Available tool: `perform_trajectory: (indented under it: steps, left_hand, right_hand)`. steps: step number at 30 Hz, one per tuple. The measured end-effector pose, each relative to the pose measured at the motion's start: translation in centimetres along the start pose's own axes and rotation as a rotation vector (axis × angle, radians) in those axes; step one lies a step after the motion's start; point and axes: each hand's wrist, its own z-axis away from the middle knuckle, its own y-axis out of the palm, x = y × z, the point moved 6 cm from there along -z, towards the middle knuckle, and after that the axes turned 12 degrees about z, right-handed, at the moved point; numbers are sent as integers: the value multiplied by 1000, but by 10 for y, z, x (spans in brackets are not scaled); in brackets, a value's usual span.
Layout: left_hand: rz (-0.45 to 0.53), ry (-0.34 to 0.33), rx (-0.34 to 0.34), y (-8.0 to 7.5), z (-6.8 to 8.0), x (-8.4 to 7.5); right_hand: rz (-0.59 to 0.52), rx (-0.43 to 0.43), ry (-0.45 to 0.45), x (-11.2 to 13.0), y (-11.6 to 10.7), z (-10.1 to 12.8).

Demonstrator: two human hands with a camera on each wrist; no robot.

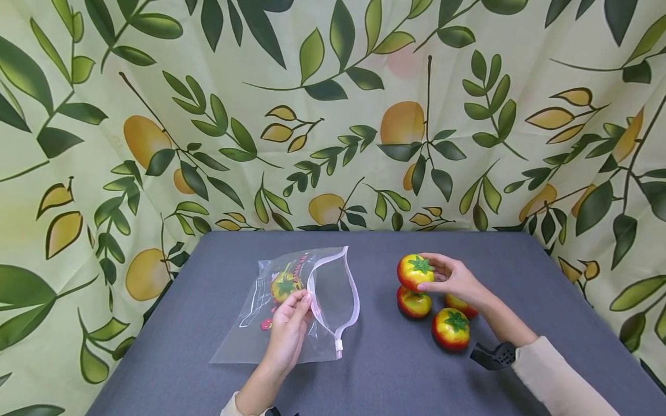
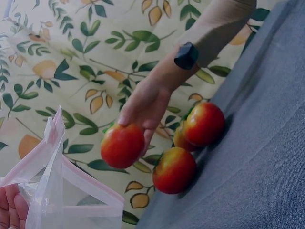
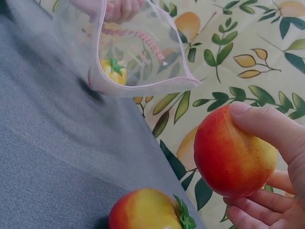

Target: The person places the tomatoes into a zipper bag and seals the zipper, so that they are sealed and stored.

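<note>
While the left hand (image 1: pixel 292 323) pinches a clear zip bag (image 1: pixel 248 335), one bagged fruit (image 1: pixel 285 286) showing through, the right hand (image 1: pixel 454 280) grips a raised fruit (image 1: pixel 411 273) towards the bag's three o'clock. From that fruit, I see on the desk (image 1: pixel 385 370) a lower fruit (image 1: pixel 414 305) at six, a near fruit (image 1: pixel 450 330) at five and, partly blocked by the wrist, a rear fruit (image 1: pixel 465 309) at four.
</note>
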Motion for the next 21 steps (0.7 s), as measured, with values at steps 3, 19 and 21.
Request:
perform_trajectory:
  steps: [3, 19, 21]
  left_hand:
    - [2, 4, 1, 0, 0, 0]
    - [3, 3, 2, 0, 0, 1]
    - [7, 8, 9, 0, 0, 1]
  right_hand:
    - [3, -1, -1, 1, 2, 0]
    - [-14, 3, -31, 9, 12, 4]
    - [-21, 7, -39, 10, 13, 4]
